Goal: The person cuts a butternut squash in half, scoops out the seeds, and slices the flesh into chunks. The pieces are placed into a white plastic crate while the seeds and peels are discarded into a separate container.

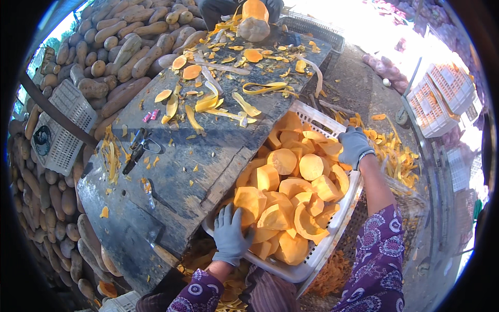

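Observation:
Cut, peeled squash pieces (282, 187) fill a white plastic crate (300, 271) that stands against the right edge of a worn work table (183, 167). My right hand (354, 145), in a grey glove, is on the crate's far right corner; its fingers curl over the rim. My left hand (230, 234), also gloved, lies at the crate's near left corner, fingers spread against the squash pieces; whether it grips the rim is hidden. On the table are a peeler (148, 191), a black-handled tool with a metal loop (142, 148) and a knife with a wooden handle (164, 254).
Peel strips (206, 101) litter the table's far part. Another person's legs (214, 13) show behind a partly peeled squash (254, 23). Whole squashes (128, 50) are heaped on the left around an upturned crate (64, 126). Peelings (393, 156) lie right; stacked crates (432, 97) stand farther off.

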{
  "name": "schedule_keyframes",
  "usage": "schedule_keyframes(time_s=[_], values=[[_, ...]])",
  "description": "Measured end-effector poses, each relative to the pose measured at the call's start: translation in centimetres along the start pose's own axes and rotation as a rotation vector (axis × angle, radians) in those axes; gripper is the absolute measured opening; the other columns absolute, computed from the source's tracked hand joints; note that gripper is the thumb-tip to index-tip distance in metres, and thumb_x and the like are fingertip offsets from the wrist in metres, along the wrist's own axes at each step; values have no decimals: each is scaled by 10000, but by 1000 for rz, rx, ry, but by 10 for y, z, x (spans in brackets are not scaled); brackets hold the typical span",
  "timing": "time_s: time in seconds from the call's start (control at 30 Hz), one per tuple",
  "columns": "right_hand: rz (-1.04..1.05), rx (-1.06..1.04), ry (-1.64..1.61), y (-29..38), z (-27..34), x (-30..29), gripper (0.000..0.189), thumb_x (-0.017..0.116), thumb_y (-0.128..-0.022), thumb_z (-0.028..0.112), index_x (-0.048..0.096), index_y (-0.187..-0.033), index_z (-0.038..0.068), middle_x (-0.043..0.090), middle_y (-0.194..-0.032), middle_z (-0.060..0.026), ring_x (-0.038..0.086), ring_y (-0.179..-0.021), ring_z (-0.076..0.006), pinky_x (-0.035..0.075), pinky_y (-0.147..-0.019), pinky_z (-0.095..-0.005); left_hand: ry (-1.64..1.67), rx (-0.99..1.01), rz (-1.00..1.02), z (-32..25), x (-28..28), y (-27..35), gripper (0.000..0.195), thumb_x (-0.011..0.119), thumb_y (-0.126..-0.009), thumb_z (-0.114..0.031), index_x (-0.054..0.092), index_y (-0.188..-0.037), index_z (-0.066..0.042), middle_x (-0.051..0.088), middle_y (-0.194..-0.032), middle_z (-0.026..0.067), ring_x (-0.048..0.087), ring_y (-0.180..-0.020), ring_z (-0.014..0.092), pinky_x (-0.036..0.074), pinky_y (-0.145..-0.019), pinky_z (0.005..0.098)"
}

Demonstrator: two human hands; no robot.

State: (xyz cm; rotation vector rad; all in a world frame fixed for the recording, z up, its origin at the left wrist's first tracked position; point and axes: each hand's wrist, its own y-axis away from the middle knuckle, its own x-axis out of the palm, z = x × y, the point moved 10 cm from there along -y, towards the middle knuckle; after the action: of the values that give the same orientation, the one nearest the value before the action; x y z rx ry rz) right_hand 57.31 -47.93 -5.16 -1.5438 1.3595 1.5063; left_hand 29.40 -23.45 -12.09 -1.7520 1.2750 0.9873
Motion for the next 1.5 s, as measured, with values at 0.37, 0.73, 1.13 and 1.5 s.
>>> schedule_keyframes(time_s=[0.37,0.73,1.13,1.5], values=[[-126,335,-1255,10,-59,19,475,582,-839,429,607,-1080,21,627,-988,-167,604,-868,-256,487,-768,-325,10,-19,18,2,3,1,576,657,-719,-340,500,-1192,-51,432,-1297,215,415,-1180,417,327,-979,502],[-392,286,-575,3,-18,38,315,608,-817,216,581,-1067,26,607,-1016,-186,579,-928,-359,455,-821,-395,1,-15,17,2,2,1,564,675,-718,-311,504,-1189,-52,425,-1295,225,398,-1196,415,328,-977,491],[-520,145,-693,-29,5,70,319,648,-783,128,570,-1077,33,599,-1014,-195,585,-918,-355,471,-802,-378,-6,-4,-8,1,2,0,551,649,-729,-341,509,-1174,-48,442,-1279,216,426,-1164,410,338,-966,502],[-135,37,-745,50,36,54,613,689,-769,262,448,-1273,10,511,-1230,-203,500,-1130,-339,401,-964,-368,36,-33,4,0,2,-1,545,680,-711,-285,510,-1171,-48,425,-1298,196,384,-1210,376,315,-995,461]])
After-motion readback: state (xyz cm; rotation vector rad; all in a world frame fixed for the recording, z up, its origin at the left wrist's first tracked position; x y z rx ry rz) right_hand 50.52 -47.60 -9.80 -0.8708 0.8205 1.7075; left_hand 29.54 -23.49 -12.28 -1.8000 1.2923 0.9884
